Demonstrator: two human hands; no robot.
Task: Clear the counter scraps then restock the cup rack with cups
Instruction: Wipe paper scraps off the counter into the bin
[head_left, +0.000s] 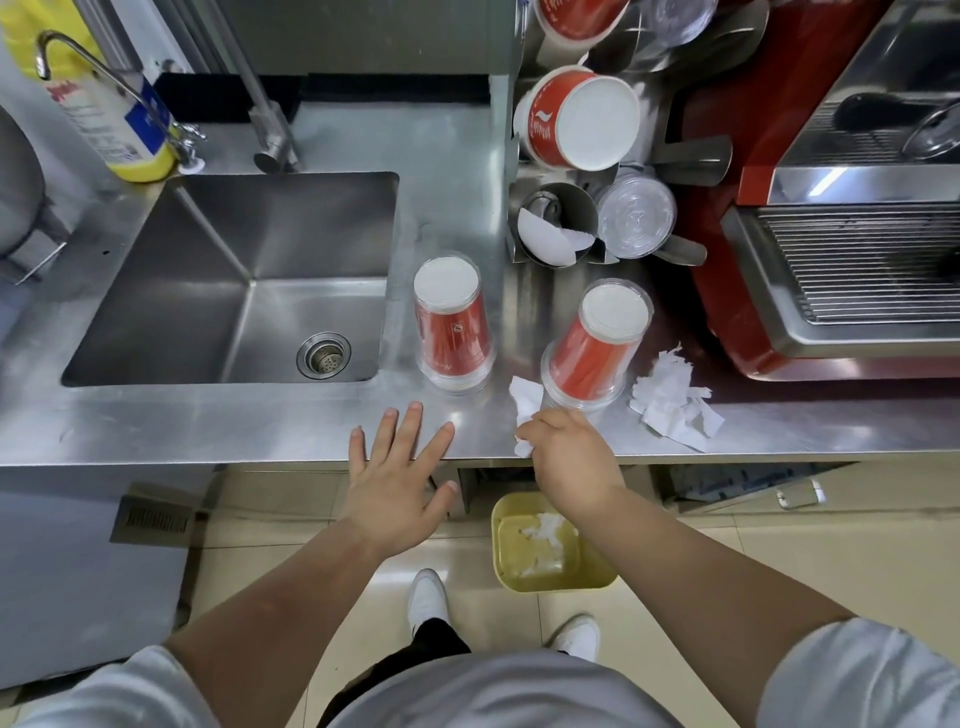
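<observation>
Two stacks of red paper cups stand upside down on the steel counter (260, 421), one (452, 322) by the sink and one (597, 345) to its right. My right hand (569, 452) is closed on a crumpled white paper scrap (523, 400) at the counter's front edge. A second pile of torn white paper (672, 400) lies further right. My left hand (400, 473) rests flat on the counter edge, fingers spread, holding nothing. The metal cup rack (558, 221) at the back holds red cups (576, 122) and clear lids (636, 215); its lower left tube shows only a white liner.
A sink (234, 280) with a tap fills the left of the counter. A red espresso machine (831, 234) stands at the right. A yellow bin (550, 545) with white paper in it sits on the floor below my right hand. A spray bottle (119, 119) stands behind the sink.
</observation>
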